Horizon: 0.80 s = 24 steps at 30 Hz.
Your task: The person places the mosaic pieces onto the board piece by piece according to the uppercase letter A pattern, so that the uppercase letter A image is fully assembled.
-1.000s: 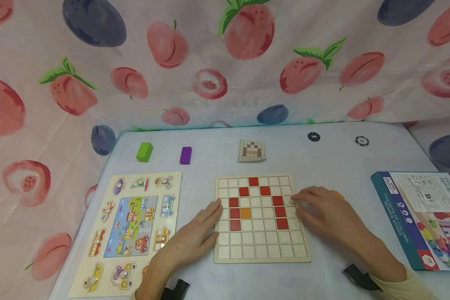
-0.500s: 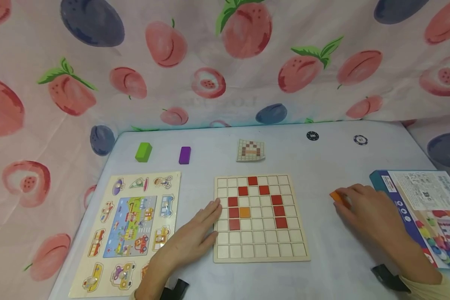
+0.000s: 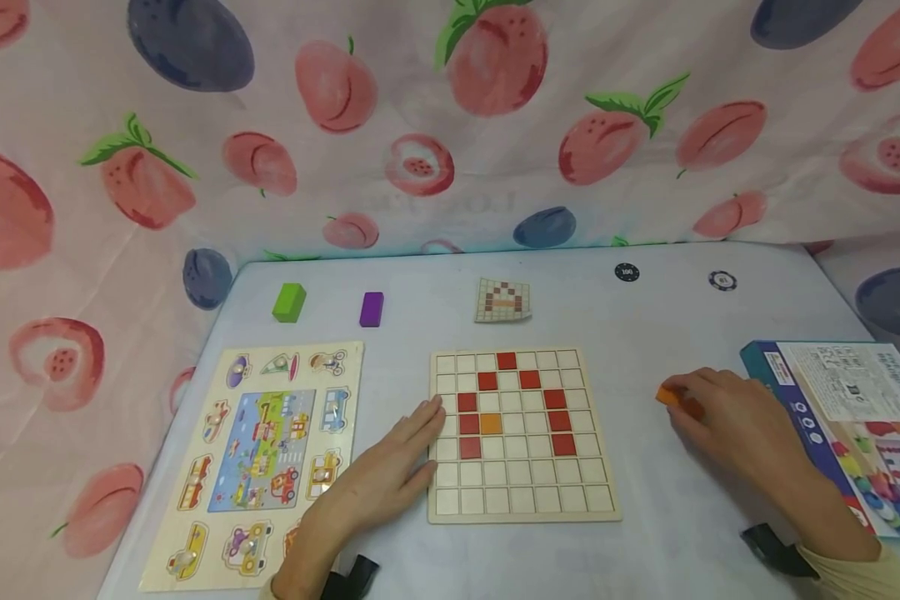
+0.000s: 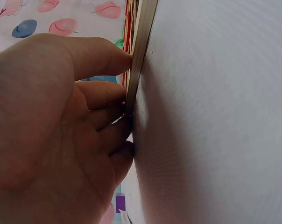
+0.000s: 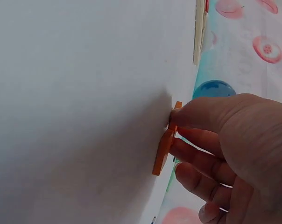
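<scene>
A wooden grid board [image 3: 517,475] lies at the middle of the table, with several red square tiles [image 3: 555,422] and one orange tile [image 3: 491,424] in its cells. Against its left edge rests my left hand [image 3: 390,467], fingers mostly straight and thumb touching the rim, as the left wrist view also shows. To the right of the board, my right hand [image 3: 727,421] pinches an orange tile [image 5: 178,104] between thumb and forefinger, low at the table. A second orange tile [image 5: 163,154] stands tilted by the fingers in the right wrist view; the fingers partly cover both.
Behind the board lies a small pattern card [image 3: 502,301]. A vehicle puzzle board [image 3: 195,400] is at left, a boxed set [image 3: 817,450] at right. Along the back are a green block [image 3: 289,302], a purple block [image 3: 371,309] and two poker chips [image 3: 627,272].
My right hand has left the board's right edge and moved right to the orange tiles, where it now pinches one. My left hand stays on the board's left edge.
</scene>
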### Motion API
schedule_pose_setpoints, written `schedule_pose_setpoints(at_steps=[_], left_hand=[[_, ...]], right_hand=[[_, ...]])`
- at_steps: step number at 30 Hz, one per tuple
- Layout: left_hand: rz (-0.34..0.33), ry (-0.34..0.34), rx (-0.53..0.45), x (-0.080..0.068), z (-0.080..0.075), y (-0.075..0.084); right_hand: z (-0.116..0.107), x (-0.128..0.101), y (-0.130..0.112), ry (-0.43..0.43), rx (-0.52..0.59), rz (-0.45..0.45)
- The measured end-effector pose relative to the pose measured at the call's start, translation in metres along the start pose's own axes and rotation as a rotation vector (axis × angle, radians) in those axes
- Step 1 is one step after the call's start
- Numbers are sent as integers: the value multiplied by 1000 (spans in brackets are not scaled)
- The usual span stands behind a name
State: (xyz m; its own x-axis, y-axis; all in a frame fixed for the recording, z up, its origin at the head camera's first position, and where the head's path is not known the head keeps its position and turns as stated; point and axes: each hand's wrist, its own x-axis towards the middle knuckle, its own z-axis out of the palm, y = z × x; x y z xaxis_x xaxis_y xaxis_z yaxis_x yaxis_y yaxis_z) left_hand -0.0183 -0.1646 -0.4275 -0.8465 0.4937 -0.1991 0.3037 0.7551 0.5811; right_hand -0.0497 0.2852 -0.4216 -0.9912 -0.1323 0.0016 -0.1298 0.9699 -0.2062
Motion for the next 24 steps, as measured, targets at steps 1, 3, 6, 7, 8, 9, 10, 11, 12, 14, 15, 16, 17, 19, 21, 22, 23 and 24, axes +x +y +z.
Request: schedule_pose_setpoints(at_steps=[1, 3, 6, 7, 8, 9, 10, 11, 12, 14, 15, 16, 17, 19, 21, 22, 23, 24], left_hand=[[0, 1, 1, 0, 0, 0], [1, 2, 2, 0, 0, 0], [3, 1, 1, 0, 0, 0], [2, 1, 1, 0, 0, 0], [2, 1, 1, 0, 0, 0], [2, 1, 0, 0, 0, 0], [2, 1, 1, 0, 0, 0], [3, 2, 1, 0, 0, 0], [3, 3, 0, 0, 0, 0], [7, 5, 2, 1, 0, 0], [8, 5, 2, 1, 0, 0], [9, 5, 4, 1, 0, 0], [9, 5, 3, 1, 1, 0], [8, 4, 6, 1, 1, 0], [5, 3, 6, 1, 1, 1], [5, 4, 7, 1, 1, 1], [4, 5, 7, 1, 0, 1], [4, 7, 7, 0, 0, 1]], right_hand=[[0, 0, -1, -3, 12, -2], [-1, 1, -4, -4, 37, -14], [-3, 2, -14, -3, 93, -46], [-3, 2, -19, -5, 109, -60], [-3, 2, -24, -4, 119, -78], [-3, 3, -30, -6, 127, -92], [-2, 3, -36, -1, 131, -113], [-1, 4, -42, 4, 128, -133], [0, 5, -48, 7, 122, -150], [2, 7, -60, 18, 109, -181], [3, 8, -65, 24, 104, -191], [4, 10, -70, 26, 99, -203], [5, 11, -75, 27, 95, -210], [7, 13, -85, 27, 82, -232], [9, 16, -94, 27, 83, -271], [10, 17, -100, 24, 83, -294], [12, 17, -105, 22, 81, -318], [13, 18, -110, 19, 83, -341]])
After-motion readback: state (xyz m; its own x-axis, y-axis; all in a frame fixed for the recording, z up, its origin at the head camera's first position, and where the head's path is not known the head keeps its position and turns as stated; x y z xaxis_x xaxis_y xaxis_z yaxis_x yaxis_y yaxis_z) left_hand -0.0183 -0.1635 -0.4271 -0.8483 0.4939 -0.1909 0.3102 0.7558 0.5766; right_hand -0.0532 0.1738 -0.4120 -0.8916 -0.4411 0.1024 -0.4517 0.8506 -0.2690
